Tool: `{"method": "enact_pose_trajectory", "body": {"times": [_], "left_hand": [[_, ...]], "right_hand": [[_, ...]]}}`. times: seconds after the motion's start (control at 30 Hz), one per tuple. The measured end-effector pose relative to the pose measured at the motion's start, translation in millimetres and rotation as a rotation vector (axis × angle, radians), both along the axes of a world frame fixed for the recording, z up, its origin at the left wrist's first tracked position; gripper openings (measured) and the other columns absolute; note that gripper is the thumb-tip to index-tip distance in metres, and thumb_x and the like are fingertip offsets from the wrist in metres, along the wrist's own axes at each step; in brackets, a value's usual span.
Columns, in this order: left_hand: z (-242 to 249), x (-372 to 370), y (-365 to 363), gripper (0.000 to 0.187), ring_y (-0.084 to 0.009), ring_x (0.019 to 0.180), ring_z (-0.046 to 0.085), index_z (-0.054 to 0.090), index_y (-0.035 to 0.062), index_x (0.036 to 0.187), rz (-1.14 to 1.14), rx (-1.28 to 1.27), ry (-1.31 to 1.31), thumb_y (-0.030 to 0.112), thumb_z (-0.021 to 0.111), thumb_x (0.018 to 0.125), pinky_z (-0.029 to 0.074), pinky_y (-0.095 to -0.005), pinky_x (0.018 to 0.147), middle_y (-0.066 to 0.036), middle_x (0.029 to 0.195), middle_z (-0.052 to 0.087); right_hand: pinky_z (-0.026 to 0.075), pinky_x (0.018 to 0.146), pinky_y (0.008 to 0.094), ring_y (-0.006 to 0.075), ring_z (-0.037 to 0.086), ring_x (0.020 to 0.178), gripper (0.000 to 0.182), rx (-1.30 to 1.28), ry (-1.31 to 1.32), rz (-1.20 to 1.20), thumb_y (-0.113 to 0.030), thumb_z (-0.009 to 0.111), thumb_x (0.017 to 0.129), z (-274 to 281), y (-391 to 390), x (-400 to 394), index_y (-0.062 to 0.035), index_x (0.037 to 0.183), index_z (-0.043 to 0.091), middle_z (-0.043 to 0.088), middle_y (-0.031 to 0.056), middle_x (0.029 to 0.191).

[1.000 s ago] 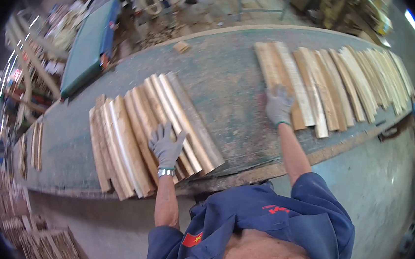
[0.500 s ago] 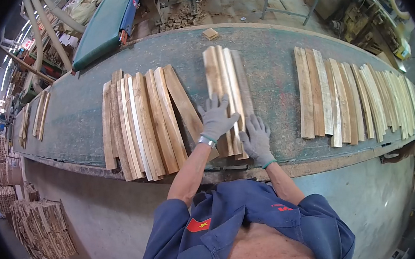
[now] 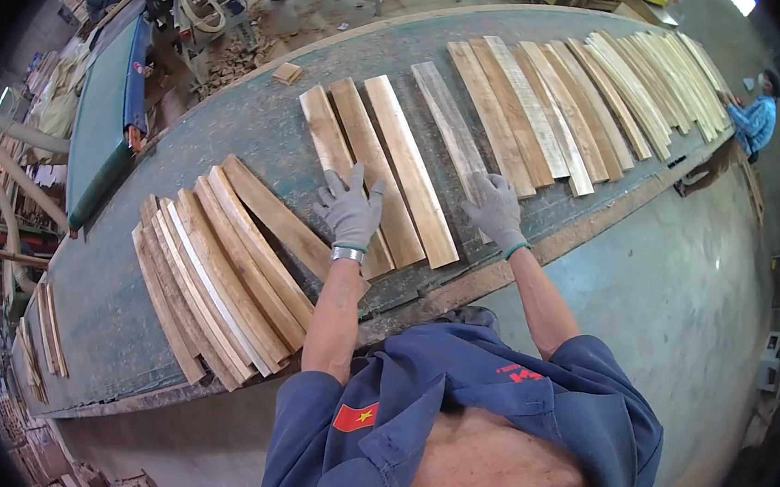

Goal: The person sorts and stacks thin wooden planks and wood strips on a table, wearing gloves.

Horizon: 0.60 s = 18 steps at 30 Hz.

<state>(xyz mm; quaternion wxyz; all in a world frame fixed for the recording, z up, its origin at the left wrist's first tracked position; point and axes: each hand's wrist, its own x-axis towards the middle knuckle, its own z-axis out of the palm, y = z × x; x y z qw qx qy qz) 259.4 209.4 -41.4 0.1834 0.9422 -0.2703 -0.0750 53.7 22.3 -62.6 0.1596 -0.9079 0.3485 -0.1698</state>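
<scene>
Broadly, strips of wood lie across a bench (image 3: 99, 306), described left to right. At the frame's left edge are a few narrow strips (image 3: 50, 329); lower left of centre, a packed cluster (image 3: 217, 277) lies side by side, presumably to keep its pieces aligned. Next, a slanting strip (image 3: 274, 213) diverges from the cluster. At centre, the left hand (image 3: 347, 210) rests flat, fingers spread and grasping nothing, over a left strip (image 3: 319, 124) and the edge of a middle strip (image 3: 375, 157); both project beyond the fingertips toward the top, and the palm probably steadies them. A pale strip (image 3: 410, 177) lies untouched between the hands. Right of centre, the right hand (image 3: 495, 206) covers the lower part of a greyish strip (image 3: 441, 109), which extends above its fingertips; whether thumb and fingers clasp it cannot be told. At upper right, a long row (image 3: 573, 107) lies beyond the fingers.
</scene>
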Motion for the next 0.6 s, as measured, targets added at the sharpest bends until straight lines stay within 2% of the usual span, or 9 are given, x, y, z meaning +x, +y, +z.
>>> {"method": "enact_pose_trajectory", "body": {"times": [0.07, 0.17, 0.27, 0.3, 0.37, 0.4, 0.5, 0.53, 0.6], "left_hand": [[0, 2, 10, 0.066, -0.0530, 0.141, 0.023, 0.043, 0.0261, 0.148, 0.001, 0.061, -0.070, 0.060, 0.048, 0.093, 0.016, -0.0605, 0.116, -0.026, 0.158, 0.021], [-33, 19, 26, 0.061, -0.0526, 0.141, 0.024, 0.045, 0.0254, 0.147, 0.011, -0.102, -0.131, 0.055, 0.051, 0.093, 0.018, -0.0593, 0.116, -0.027, 0.157, 0.022], [-54, 27, 30, 0.062, -0.0503, 0.141, 0.028, 0.043, 0.0165, 0.148, 0.062, -0.278, -0.157, 0.041, 0.055, 0.093, 0.022, -0.0533, 0.116, -0.030, 0.155, 0.025], [-60, 28, 29, 0.062, -0.0500, 0.140, 0.029, 0.042, 0.0144, 0.148, 0.078, -0.313, -0.174, 0.039, 0.056, 0.093, 0.023, -0.0521, 0.117, -0.031, 0.154, 0.026], [-55, 20, 20, 0.064, -0.0505, 0.139, 0.029, 0.041, 0.0097, 0.148, 0.047, -0.322, -0.065, 0.034, 0.058, 0.091, 0.024, -0.0510, 0.117, -0.033, 0.153, 0.026], [-56, 16, 12, 0.063, -0.0507, 0.139, 0.030, 0.042, 0.0095, 0.147, 0.010, -0.327, -0.033, 0.033, 0.058, 0.091, 0.025, -0.0509, 0.116, -0.034, 0.153, 0.026], [-53, 8, -7, 0.061, -0.0468, 0.137, 0.036, 0.045, 0.0079, 0.145, -0.156, -0.322, -0.002, 0.032, 0.060, 0.091, 0.029, -0.0483, 0.115, -0.031, 0.151, 0.032], [-47, 7, -11, 0.060, -0.0448, 0.137, 0.039, 0.046, 0.0072, 0.144, -0.224, -0.318, -0.004, 0.032, 0.060, 0.090, 0.030, -0.0470, 0.115, -0.030, 0.150, 0.036], [-31, 19, -4, 0.057, -0.0399, 0.134, 0.044, 0.050, 0.0061, 0.140, -0.249, -0.675, 0.355, 0.031, 0.061, 0.090, 0.033, -0.0433, 0.114, -0.026, 0.144, 0.046]], "right_hand": [[0.046, 0.096, 0.0455, 0.0382, 0.052, 0.114, 0.065, 0.024, 0.020, -0.019, -0.032, 0.079, 0.072, 8, 5, 3, -0.0173, 0.131, 0.057, 0.055, 0.0173, 0.125], [0.046, 0.097, 0.0459, 0.0385, 0.051, 0.117, 0.068, 0.075, -0.007, -0.023, -0.031, 0.079, 0.072, 4, 14, 5, -0.0144, 0.133, 0.055, 0.054, 0.0177, 0.128], [0.046, 0.097, 0.0451, 0.0373, 0.054, 0.115, 0.076, 0.023, -0.141, 0.064, -0.032, 0.080, 0.071, -9, 12, 5, -0.0112, 0.138, 0.052, 0.057, 0.0188, 0.127], [0.047, 0.097, 0.0448, 0.0370, 0.055, 0.114, 0.077, 0.123, -0.157, 0.064, -0.032, 0.080, 0.071, -10, 11, 3, -0.0107, 0.139, 0.051, 0.058, 0.0193, 0.126], [0.047, 0.097, 0.0440, 0.0364, 0.057, 0.113, 0.081, 0.316, -0.187, 0.058, -0.032, 0.080, 0.071, 3, 9, -1, -0.0098, 0.142, 0.048, 0.061, 0.0202, 0.125], [0.048, 0.096, 0.0431, 0.0366, 0.059, 0.110, 0.081, 0.225, -0.209, 0.077, -0.032, 0.079, 0.073, -3, 7, -1, -0.0099, 0.144, 0.046, 0.064, 0.0195, 0.123], [0.047, 0.097, 0.0433, 0.0380, 0.057, 0.113, 0.078, 0.276, -0.140, 0.087, -0.033, 0.078, 0.075, 5, 3, 0, -0.0086, 0.143, 0.048, 0.062, 0.0174, 0.127], [0.047, 0.096, 0.0439, 0.0376, 0.058, 0.113, 0.069, 0.164, -0.130, 0.142, -0.032, 0.074, 0.080, -11, -10, -2, -0.0080, 0.140, 0.050, 0.062, 0.0158, 0.127], [0.047, 0.096, 0.0446, 0.0363, 0.058, 0.114, 0.060, 0.000, -0.172, 0.067, -0.031, 0.071, 0.084, -8, -17, -6, -0.0080, 0.137, 0.053, 0.062, 0.0159, 0.127]]}}
